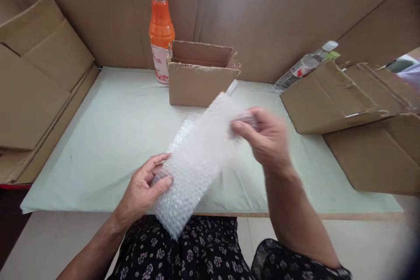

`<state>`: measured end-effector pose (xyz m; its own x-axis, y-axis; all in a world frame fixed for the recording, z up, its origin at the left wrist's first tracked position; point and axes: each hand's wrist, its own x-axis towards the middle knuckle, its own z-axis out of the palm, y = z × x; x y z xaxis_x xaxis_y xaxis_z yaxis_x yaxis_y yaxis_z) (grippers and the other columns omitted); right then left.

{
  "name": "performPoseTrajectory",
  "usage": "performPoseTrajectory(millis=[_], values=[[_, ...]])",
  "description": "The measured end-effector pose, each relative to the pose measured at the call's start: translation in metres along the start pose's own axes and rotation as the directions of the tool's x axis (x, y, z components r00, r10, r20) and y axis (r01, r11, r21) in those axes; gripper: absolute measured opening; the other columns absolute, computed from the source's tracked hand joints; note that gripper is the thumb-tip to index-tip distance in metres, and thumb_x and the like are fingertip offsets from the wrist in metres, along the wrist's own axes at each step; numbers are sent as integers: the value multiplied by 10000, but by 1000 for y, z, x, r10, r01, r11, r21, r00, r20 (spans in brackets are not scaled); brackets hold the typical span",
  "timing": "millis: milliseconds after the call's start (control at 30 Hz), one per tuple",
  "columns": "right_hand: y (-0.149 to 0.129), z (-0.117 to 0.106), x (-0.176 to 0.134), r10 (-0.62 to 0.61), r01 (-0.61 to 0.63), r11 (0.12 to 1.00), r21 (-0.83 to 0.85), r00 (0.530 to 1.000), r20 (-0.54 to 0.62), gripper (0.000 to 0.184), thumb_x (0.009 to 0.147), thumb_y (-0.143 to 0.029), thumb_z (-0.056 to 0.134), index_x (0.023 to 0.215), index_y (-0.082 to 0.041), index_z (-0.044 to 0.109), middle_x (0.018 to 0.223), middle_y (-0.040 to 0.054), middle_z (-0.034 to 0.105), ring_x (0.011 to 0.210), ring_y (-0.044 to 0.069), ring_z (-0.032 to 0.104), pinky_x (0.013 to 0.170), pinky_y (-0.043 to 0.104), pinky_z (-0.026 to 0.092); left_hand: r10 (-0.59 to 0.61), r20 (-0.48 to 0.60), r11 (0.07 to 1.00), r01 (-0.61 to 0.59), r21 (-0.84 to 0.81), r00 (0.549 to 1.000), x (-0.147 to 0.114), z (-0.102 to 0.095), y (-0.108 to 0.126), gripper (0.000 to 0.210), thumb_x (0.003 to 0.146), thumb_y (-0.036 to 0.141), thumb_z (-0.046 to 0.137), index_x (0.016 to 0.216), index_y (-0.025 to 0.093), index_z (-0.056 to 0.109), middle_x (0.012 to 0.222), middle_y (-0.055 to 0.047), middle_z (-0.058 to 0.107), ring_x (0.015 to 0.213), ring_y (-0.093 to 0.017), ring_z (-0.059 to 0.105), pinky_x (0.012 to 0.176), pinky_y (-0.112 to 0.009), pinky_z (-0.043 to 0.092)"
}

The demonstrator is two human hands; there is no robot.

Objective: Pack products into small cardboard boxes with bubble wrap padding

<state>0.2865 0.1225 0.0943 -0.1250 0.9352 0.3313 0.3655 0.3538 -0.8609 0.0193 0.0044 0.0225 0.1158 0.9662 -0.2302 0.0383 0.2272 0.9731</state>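
Note:
Between my hands, a bubble wrap bag (200, 153) is held tilted above the front of the table, its lower corner hanging past the edge. My left hand (147, 183) pinches its left side, thumb on top and fingers beneath. On the upper right side, my right hand (265, 135) grips the wrap between thumb and fingers, slightly blurred. Another piece of bubble wrap (185, 131) shows partly behind it; whether the two are joined I cannot tell. Just beyond stands an open cardboard box (201, 85), with a small white object (232, 86) at its right corner.
A bottle of orange drink (161, 30) stands upright behind the box. At the right, a clear plastic bottle (303, 68) leans beside cardboard boxes (331, 96). Larger folded cardboard (42, 78) fills the left side. A pale green cloth (108, 140) covers the table, and a cardboard wall (262, 13) rises behind.

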Motion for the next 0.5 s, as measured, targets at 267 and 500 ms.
performPoseTrajectory(millis=[267,500], values=[[110,82,-2,139,-110,822,-558,990,9,331,824,-269,715,1138,-173,681,1120,122,720,930,263,668,909,448,463,-108,-205,890,187,416,973,18,-28,-39,677,861,365,582,1496,161,467,658,50,519,585,-141,471,595,-257,389],[56,56,-89,-156,388,835,-391,847,508,444,928,-229,613,1370,-206,578,1333,137,655,1163,281,624,947,458,481,-279,-77,933,289,212,957,-1,-34,-29,651,842,455,670,1434,206,555,716,31,577,576,-127,513,565,-251,461]])
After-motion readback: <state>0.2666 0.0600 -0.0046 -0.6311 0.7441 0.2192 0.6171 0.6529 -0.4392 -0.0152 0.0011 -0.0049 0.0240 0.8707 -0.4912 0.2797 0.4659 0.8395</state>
